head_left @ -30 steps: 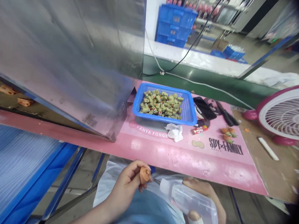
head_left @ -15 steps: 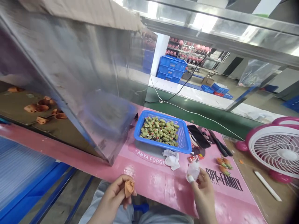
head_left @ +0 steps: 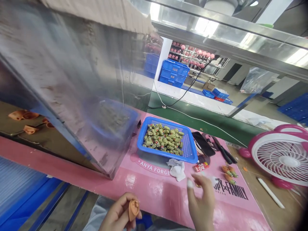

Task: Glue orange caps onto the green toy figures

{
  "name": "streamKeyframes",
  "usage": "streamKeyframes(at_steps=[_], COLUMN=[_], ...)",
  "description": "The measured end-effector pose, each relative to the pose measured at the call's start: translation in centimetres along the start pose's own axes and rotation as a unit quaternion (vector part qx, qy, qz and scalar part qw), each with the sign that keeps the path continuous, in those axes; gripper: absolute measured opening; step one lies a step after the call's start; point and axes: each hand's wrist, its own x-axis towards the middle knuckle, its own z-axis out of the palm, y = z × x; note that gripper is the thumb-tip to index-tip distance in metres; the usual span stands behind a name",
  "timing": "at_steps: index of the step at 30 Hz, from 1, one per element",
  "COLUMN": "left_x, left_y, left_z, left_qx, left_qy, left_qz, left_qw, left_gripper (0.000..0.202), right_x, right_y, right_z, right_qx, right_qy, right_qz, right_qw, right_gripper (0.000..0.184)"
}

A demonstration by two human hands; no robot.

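Note:
My left hand (head_left: 120, 211) is at the front edge of the pink mat, its fingers closed around a small orange hollow moulded piece (head_left: 133, 210). The piece has a rounded opening facing up and a tapered lower end. My right hand (head_left: 201, 200) hovers over the mat to the right, slightly blurred, with thumb and forefinger apart. A white covering wraps the thumb tip (head_left: 189, 183). Beside the right fingers is a faint whitish blur, too smeared to make out. A crumpled white tissue (head_left: 177, 170) lies in front of the blue basket.
The blue basket (head_left: 192, 150) holds many small olive-green pieces (head_left: 163, 138). Near it lie a red packet (head_left: 201, 166), a black phone (head_left: 204, 144), black-handled tool (head_left: 225, 152), orange-green pieces (head_left: 229, 175), a white stick (head_left: 270, 193) and a pink fan (head_left: 279, 157). A metal partition (head_left: 96, 96) stands left.
My right hand has moved left and its thumb and forefinger have spread; the white wad between them is gone from there. My left hand still holds the orange piece, now slightly lower in view.

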Motion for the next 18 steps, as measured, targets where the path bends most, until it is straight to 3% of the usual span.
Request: streamKeyframes(at_steps=[5, 9, 13, 18], left_x=[-0.3, -0.8, -0.9, -0.7], left_y=[0.2, 0.5, 0.6, 0.7], left_z=[1.0, 0.8, 0.1, 0.0], left_qx=[0.014, 0.009, 0.005, -0.001], left_qy=[-0.039, -0.041, -0.027, -0.037], left_qz=[0.013, 0.003, -0.003, 0.015], left_qw=[0.999, 0.999, 1.0, 0.999], left_gripper=[0.037, 0.037, 0.037, 0.037], right_x=[10.1, 13.2, 13.1, 12.0], right_y=[-5.1, -6.5, -6.2, -5.2], right_z=[5.1, 8.1, 8.8, 6.5], right_qx=[-0.083, -0.125, -0.092, 0.039], right_qy=[-0.204, -0.297, -0.306, -0.238], right_qz=[-0.071, -0.098, -0.12, -0.114], right_qw=[0.973, 0.942, 0.94, 0.964], right_gripper=[0.019, 0.02, 0.02, 0.021])
